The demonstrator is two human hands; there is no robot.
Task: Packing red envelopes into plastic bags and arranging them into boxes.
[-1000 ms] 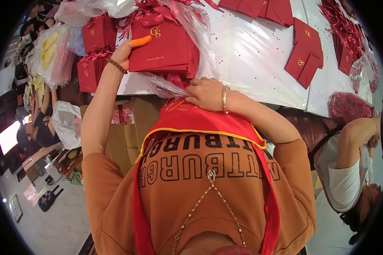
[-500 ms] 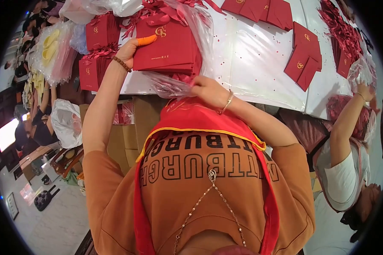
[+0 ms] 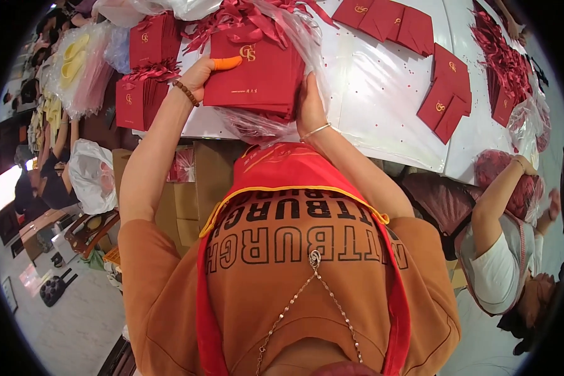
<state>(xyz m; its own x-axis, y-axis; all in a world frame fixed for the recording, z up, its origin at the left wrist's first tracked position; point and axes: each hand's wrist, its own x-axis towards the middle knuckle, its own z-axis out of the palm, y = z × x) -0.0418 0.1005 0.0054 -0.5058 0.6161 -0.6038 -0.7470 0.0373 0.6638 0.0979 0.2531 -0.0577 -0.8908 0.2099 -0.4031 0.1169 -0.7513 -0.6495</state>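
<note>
Both hands, left hand [image 3: 202, 74] and right hand [image 3: 308, 103], hold tight a stack of red bags [image 3: 254, 75] in a clear wrapper [image 3: 257, 122] (slippery stuff) over the counter [image 3: 382, 94] edge. The stack could slide out and spill.

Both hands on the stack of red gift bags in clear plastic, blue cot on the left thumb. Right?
Nearly. In the head view the left hand and right hand do grip the stack of red gift bags, which sits inside clear plastic wrap. But the finger cot on the left thumb is orange, not blue.
</note>
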